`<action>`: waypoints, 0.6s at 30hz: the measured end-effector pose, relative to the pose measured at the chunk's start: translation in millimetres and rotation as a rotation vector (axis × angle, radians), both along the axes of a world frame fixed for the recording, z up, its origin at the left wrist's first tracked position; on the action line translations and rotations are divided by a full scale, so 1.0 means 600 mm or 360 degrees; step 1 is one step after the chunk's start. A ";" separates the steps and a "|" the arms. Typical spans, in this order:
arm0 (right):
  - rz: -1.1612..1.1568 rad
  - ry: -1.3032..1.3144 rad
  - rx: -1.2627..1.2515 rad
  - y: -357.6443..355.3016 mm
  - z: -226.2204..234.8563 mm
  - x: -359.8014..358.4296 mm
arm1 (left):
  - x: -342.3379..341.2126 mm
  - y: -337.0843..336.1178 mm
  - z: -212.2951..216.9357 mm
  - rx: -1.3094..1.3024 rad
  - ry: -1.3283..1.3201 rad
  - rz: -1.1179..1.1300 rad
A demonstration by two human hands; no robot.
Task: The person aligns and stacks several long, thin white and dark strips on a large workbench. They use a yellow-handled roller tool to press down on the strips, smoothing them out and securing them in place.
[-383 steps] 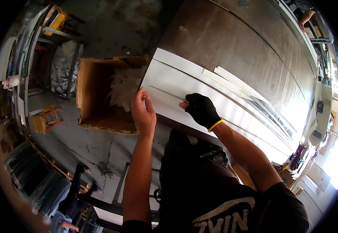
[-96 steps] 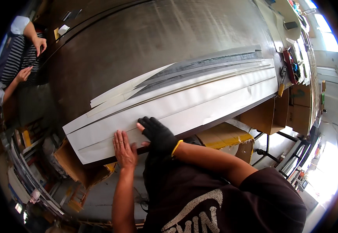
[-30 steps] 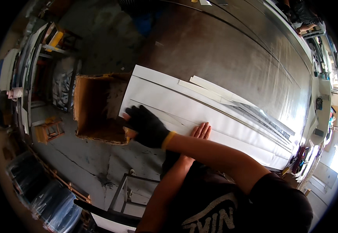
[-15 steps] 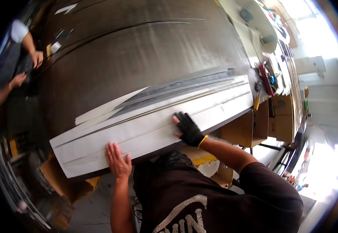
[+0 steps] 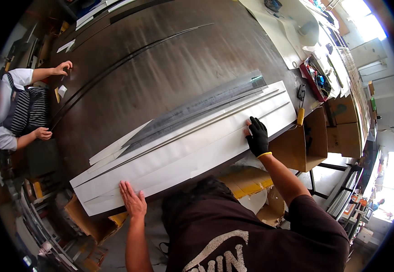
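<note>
A long white sheet lies slantwise along the table's near edge, with thin grey lines running down its length. My bare left hand rests flat on its lower edge, toward the left end, fingers stretched out. Farther right, my right hand in a black glove with a yellow cuff lies on the sheet with its fingers apart. Neither hand grips anything. Behind the sheet lie dark grey, glossy strips, partly covered by it. A narrow pointed white piece sticks out at the far left side.
The brown table carries long thin dark strips. A co-worker stands at its left edge. To the right are a yellow-handled tool, a red tray of small items and cardboard boxes. Another box stands below left.
My right hand has slid rightward along the white sheet. The left hand stays flat near the left end. The co-worker's far hand has moved out over the table. The whole view has shifted.
</note>
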State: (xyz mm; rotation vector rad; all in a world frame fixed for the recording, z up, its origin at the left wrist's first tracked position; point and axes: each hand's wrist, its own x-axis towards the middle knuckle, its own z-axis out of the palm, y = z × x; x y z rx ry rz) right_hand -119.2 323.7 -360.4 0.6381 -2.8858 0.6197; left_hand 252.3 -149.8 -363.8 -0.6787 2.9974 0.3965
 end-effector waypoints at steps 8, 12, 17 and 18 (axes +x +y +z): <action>-0.0105 0.0122 -0.0125 -0.020 0.003 0.020 | 0.000 -0.002 -0.002 -0.0015 -0.0008 0.0019; -0.0281 0.0139 -0.0141 -0.034 0.007 0.034 | -0.005 0.004 -0.005 0.0046 0.0108 0.0046; -0.0145 -0.0529 -0.0491 -0.133 0.042 0.141 | -0.023 0.013 0.019 0.0399 0.0451 0.0164; 0.0005 -0.0733 -0.0539 -0.166 0.052 0.178 | -0.038 0.015 0.042 0.0402 0.0504 0.0100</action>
